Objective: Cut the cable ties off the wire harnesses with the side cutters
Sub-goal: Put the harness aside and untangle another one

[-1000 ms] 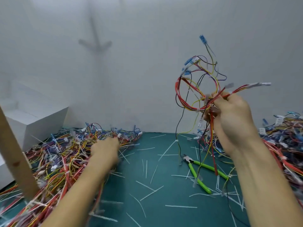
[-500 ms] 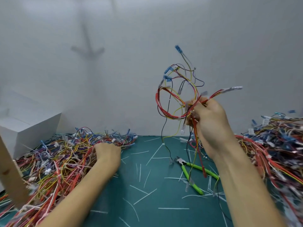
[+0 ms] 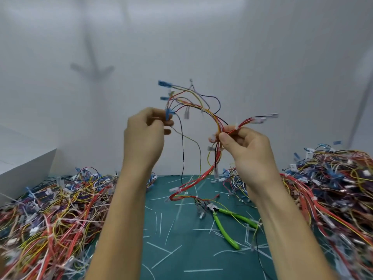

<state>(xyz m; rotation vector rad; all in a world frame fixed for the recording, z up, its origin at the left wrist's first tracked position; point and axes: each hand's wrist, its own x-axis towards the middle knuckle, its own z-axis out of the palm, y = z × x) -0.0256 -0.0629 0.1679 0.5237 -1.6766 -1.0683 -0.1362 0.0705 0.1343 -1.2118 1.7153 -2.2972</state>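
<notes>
A wire harness (image 3: 210, 115) is held up in the air in front of a white wall (image 3: 201, 37), above the middle of a green mat (image 3: 181, 249). It is stretched into an arch of red, yellow and black wires between the two hands. A white cable tie (image 3: 203, 109) can be seen wrapped round the bundle near the top of the arch. The left hand (image 3: 144, 134) is raised with its fingers curled, and a blue connector (image 3: 168, 115) at one end of the harness is pinched between its thumb and fingertips. The right hand (image 3: 244, 144) is closed on the other side of the arch, where the red wires are gripped between thumb and forefinger just below a second white tie. From that grip a short branch with pale connectors is pointed out to the right, while the remaining wires are left hanging down until their lower loops rest on the mat. The side cutters (image 3: 224, 228), with bright green handles spread apart, are lying on the mat just beside those lower loops, held by neither hand. Cut ties (image 3: 161, 248) are scattered as thin white strips across the mat around the tool. A tangled heap of wires (image 3: 50, 215) is piled to the left of the mat, and another heap (image 3: 333, 188) is piled to the right. A white box (image 3: 26, 174) is set behind the left heap, against the wall.
</notes>
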